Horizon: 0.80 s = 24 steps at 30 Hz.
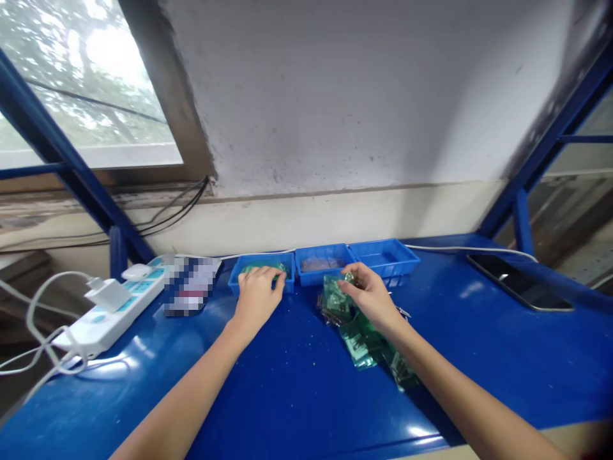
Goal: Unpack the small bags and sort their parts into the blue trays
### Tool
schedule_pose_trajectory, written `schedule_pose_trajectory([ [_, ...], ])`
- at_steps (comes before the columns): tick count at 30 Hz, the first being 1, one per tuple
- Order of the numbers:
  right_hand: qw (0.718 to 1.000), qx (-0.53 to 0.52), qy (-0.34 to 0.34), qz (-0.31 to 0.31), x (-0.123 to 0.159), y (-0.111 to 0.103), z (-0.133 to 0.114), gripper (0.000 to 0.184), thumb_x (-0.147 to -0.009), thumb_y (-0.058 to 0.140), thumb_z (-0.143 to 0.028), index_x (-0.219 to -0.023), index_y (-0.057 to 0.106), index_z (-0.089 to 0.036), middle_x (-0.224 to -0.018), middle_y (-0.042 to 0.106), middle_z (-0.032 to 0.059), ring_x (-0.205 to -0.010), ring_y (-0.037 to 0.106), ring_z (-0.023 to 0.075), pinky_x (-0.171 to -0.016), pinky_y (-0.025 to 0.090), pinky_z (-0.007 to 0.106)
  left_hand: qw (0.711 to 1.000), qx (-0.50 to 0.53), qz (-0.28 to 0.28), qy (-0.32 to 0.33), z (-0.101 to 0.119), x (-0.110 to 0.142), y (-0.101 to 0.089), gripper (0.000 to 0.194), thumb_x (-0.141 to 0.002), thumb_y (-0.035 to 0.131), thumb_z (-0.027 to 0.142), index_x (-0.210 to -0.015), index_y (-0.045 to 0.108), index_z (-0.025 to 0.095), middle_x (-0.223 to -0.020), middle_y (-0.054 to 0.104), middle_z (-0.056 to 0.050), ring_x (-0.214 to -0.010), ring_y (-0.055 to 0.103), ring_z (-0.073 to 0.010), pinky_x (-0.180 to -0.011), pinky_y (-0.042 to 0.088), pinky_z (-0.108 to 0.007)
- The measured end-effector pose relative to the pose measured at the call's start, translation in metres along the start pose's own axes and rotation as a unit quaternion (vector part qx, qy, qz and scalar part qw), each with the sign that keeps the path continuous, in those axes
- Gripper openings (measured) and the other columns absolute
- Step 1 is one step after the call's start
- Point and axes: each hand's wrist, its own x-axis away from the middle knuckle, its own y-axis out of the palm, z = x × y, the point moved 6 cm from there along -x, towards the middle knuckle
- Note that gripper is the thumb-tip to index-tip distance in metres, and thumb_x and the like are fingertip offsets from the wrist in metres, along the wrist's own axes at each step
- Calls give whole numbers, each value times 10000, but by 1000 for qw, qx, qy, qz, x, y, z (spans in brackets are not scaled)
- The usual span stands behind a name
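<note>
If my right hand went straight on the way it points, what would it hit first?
Probably the middle blue bin, just ahead of your right hand. Height is hard to judge: held low, it might brush the green packets first; held higher, it could pass over to the wall.

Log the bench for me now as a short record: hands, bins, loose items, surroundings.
left hand: over the left blue plastic bin, grip unclear
right hand: at a loose pile of green translucent packets, grip unclear
bins: three in a row; left has green contents, middle blue plastic bin greyish contents
surface: glossy blue tabletop
far left: white power strip
far right: flat black phone
</note>
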Motion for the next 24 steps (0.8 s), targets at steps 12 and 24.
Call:
schedule_pose_trajectory([
  [12,935,128,-320,-82,42,28,-52,164,-739,510,-48,-681,560,-193,-910,553,53,-890,530,181,-793,420,342,768,588,-162,-195,42,46,24,367,-837,477,506,-813,600,161,-736,585,-33,-635,513,-135,-542,371,-235],
  [24,978,144,-71,-135,29,33,-25,346,-892,438,-396,-676,586,-170,-692,529,11,-701,515,150,-683,428,288,931,323,-75,152,67,51,-6,173,-848,474,143,-849,636,205,-902,566,-49,-873,518,-170,-808,415,-292],
])
